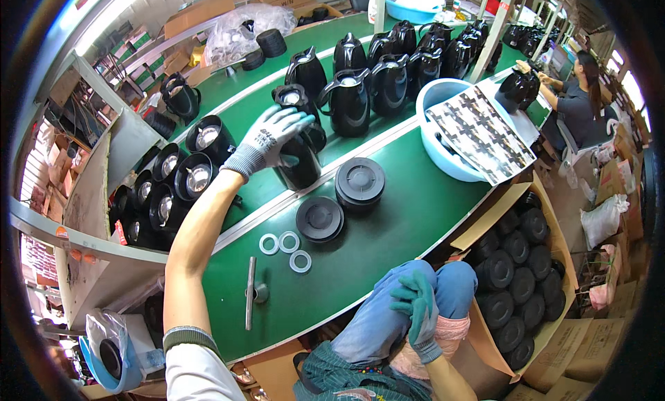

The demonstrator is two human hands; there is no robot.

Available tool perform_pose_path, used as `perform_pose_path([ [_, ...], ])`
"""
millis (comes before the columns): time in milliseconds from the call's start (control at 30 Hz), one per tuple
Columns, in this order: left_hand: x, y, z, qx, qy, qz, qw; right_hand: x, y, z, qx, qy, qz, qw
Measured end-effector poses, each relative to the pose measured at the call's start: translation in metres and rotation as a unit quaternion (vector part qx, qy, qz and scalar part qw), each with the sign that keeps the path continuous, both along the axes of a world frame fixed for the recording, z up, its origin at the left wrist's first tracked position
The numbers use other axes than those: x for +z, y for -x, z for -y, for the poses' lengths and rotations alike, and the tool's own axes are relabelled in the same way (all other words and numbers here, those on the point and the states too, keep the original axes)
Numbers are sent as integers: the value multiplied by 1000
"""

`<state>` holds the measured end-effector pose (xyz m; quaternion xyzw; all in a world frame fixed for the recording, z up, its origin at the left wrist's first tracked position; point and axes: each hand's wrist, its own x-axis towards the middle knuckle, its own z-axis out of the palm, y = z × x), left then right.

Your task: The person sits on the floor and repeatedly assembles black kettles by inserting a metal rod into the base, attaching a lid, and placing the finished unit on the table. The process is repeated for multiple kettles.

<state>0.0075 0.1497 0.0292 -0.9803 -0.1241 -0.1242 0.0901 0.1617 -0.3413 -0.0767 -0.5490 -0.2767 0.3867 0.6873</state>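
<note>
My left hand [271, 139], in a grey-white knit glove, lies over the top of a black glossy jug [299, 169] standing on the green bench [388, 241]. Its fingers reach across the jug's mouth and the thumb drops down the side. My right hand [418, 311], in a green and grey glove, rests by my knee with the fingers apart and nothing in them. Two stacks of round black lids [359, 181] sit to the right of that jug. Three translucent white rings [287, 242] and a metal T-shaped tool [251, 293] lie nearer me.
Many black jugs [348, 103] crowd the far side. Open black housings with shiny insides [197, 178] stand at left. At right are a blue basin [433, 134] under a patterned sheet [481, 132] and a carton of black discs [521, 283]. A co-worker [585, 99] sits beyond.
</note>
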Motion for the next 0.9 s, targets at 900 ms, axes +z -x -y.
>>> perform_pose_path([
  [900,-61,34,-18,477,-218,37,851,-11,9,-20,30,50,-14,998],
])
